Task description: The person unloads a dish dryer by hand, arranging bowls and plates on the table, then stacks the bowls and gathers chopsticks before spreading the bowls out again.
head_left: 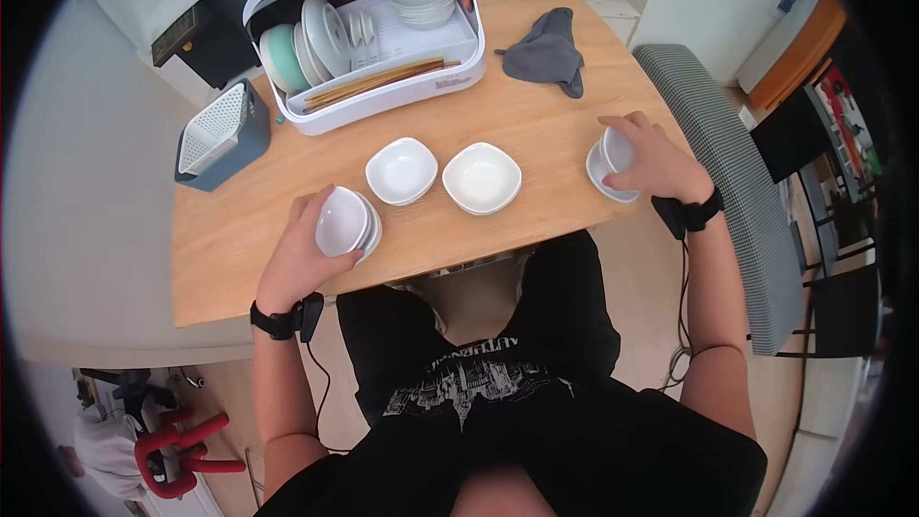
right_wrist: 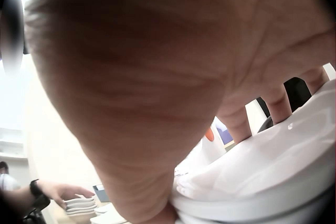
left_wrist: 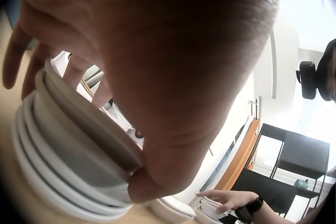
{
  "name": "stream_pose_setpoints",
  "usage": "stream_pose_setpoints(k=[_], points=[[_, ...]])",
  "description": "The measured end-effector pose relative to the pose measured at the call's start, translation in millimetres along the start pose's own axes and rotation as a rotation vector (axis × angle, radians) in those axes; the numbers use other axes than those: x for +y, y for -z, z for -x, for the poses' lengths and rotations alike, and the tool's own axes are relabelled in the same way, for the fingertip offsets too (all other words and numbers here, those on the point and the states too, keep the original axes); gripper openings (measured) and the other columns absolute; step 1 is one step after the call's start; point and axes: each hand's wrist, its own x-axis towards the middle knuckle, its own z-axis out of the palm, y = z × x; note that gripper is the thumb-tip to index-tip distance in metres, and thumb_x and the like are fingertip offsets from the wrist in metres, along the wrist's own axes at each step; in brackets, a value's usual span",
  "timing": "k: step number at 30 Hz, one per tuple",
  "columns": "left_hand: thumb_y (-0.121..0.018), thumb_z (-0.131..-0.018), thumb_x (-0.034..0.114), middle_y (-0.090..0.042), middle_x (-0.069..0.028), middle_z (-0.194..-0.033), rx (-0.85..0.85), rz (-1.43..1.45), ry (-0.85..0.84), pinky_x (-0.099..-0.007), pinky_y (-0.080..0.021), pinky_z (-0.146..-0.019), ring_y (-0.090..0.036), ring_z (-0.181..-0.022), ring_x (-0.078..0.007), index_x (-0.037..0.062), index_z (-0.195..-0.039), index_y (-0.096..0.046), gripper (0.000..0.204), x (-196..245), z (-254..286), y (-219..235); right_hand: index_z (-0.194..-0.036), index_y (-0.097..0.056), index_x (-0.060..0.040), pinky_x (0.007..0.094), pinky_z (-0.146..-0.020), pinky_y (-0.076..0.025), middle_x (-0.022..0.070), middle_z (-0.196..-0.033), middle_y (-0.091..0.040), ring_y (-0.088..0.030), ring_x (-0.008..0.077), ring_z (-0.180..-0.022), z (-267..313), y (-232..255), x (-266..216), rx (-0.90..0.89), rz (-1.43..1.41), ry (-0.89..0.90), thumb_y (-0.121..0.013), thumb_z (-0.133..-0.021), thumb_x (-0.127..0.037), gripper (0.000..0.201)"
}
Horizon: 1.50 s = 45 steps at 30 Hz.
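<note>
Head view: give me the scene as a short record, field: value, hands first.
left: left hand grips the left bowl stack near its top
right: right hand grips the right bowl stack at its upper rim
between: two white bowls, side by side
behind: white dish rack with plates, bowls, chopsticks
far left: blue-grey bin
far right: grey cloth
surface: wooden table

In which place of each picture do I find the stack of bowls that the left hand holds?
Head: bowl stack, a little left of centre.
Left wrist: bowl stack, large, lower left.
Right wrist: bowl stack, small, lower left.
Shared landmark: the left hand, at the stack.
</note>
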Motion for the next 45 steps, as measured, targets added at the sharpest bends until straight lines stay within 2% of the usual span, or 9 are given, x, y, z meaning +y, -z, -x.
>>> stream_pose_setpoints(k=[3, 9, 11, 18, 21, 23, 27, 37, 45], points=[[-0.091, -0.079, 0.024, -0.050, -0.0256, -0.152, 0.002, -0.037, -0.057, -0.0446, -0.049, -0.118, -0.058, -0.139, -0.0428, -0.0003, -0.161, -0.045, 0.097, -6.0, -2.3, -7.7, -0.159, -0.052, -0.0138, 0.0502, -0.113, -0.050, 0.0187, -0.143, -0.055, -0.054, 0.0445, -0.127, 4.2, -14.9, 3.6, -0.042, -0.014, -0.009, -0.085, -0.075, -0.034, 0.093], [-0.093, -0.078, 0.026, -0.047, -0.0265, -0.156, 0.008, -0.031, -0.051, -0.0481, -0.048, -0.119, -0.053, -0.142, -0.0460, 0.0012, -0.163, -0.042, 0.102, -8.9, -1.5, -14.0, -0.160, -0.050, -0.0164, 0.0527, -0.113, -0.049, 0.0189, -0.145, -0.054, -0.052, 0.0474, -0.128, 5.6, -28.3, 2.7, 0.011, -0.005, 0.011, -0.087, -0.075, -0.031, 0.094], [-0.093, -0.077, 0.027, -0.046, -0.0276, -0.157, 0.024, -0.059, -0.062, -0.0493, -0.047, -0.119, -0.052, -0.142, -0.0477, 0.0025, -0.165, -0.040, 0.105, -12.5, -1.7, -16.8, -0.159, -0.052, -0.0158, 0.0541, -0.110, -0.052, 0.0210, -0.148, -0.053, -0.052, 0.0516, -0.127, 5.0, -30.2, 1.2, 0.015, 0.044, 0.018, -0.089, -0.069, -0.033, 0.099], [-0.096, -0.072, 0.031, -0.046, -0.0325, -0.155, 0.000, -0.148, 0.009, -0.0518, -0.047, -0.119, -0.050, -0.140, -0.0543, 0.0034, -0.170, -0.031, 0.121, -10.9, -3.6, -24.8, -0.160, -0.051, -0.0183, 0.0544, -0.110, -0.052, 0.0202, -0.146, -0.055, -0.053, 0.0513, -0.123, -10.3, -23.8, -43.0, -0.049, 0.117, 0.050, -0.086, -0.066, -0.024, 0.101], [-0.095, -0.070, 0.033, -0.047, -0.0353, -0.152, 0.025, -0.182, 0.026, -0.0517, -0.048, -0.117, -0.051, -0.139, -0.0546, 0.0016, -0.171, -0.027, 0.127, -14.9, -3.9, -29.3, -0.160, -0.051, -0.0184, 0.0533, -0.109, -0.052, 0.0198, -0.144, -0.056, -0.054, 0.0504, -0.122, -19.7, -24.0, -85.9, 0.012, 0.031, 0.210, -0.085, -0.066, -0.024, 0.100], [-0.094, -0.070, 0.033, -0.048, -0.0363, -0.151, 0.019, -0.189, 0.031, -0.0516, -0.049, -0.117, -0.052, -0.138, -0.0549, 0.0011, -0.172, -0.025, 0.127, -13.5, -3.7, -29.0, -0.162, -0.048, -0.0172, 0.0517, -0.112, -0.051, 0.0191, -0.144, -0.054, -0.052, 0.0473, -0.127, -32.9, -32.3, -110.1, -0.016, -0.025, 0.431, -0.088, -0.067, -0.024, 0.104], [-0.091, -0.070, 0.032, -0.049, -0.0371, -0.148, 0.002, -0.209, 0.023, -0.0510, -0.050, -0.115, -0.054, -0.135, -0.0547, -0.0011, -0.172, -0.024, 0.126, -11.9, -3.2, -24.6, -0.163, -0.048, -0.0161, 0.0507, -0.112, -0.050, 0.0195, -0.143, -0.054, -0.052, 0.0477, -0.127, -50.6, -51.1, -151.3, -0.087, -0.048, 0.521, -0.088, -0.068, -0.025, 0.103], [-0.089, -0.069, 0.033, -0.053, -0.0377, -0.140, 0.111, -0.064, 0.056, -0.0461, -0.052, -0.112, -0.057, -0.133, -0.0532, -0.0015, -0.171, -0.025, 0.126, -3.5, -7.7, -12.5, -0.164, -0.046, -0.0193, 0.0538, -0.105, -0.056, 0.0220, -0.144, -0.056, -0.057, 0.0517, -0.122, -58.3, -78.1, -170.0, -0.139, 0.144, 0.324, -0.084, -0.072, -0.039, 0.102], [-0.089, -0.068, 0.042, -0.051, -0.0395, -0.146, 0.127, -0.171, -0.126, -0.0495, -0.053, -0.112, -0.058, -0.132, -0.0543, -0.0001, -0.172, -0.024, 0.130, 33.7, -78.0, -19.0, -0.165, -0.046, -0.0219, 0.0578, -0.100, -0.059, 0.0226, -0.146, -0.056, -0.058, 0.0581, -0.124, -55.2, -85.0, -178.5, -0.074, 0.186, 0.200, -0.086, -0.074, -0.048, 0.103]])
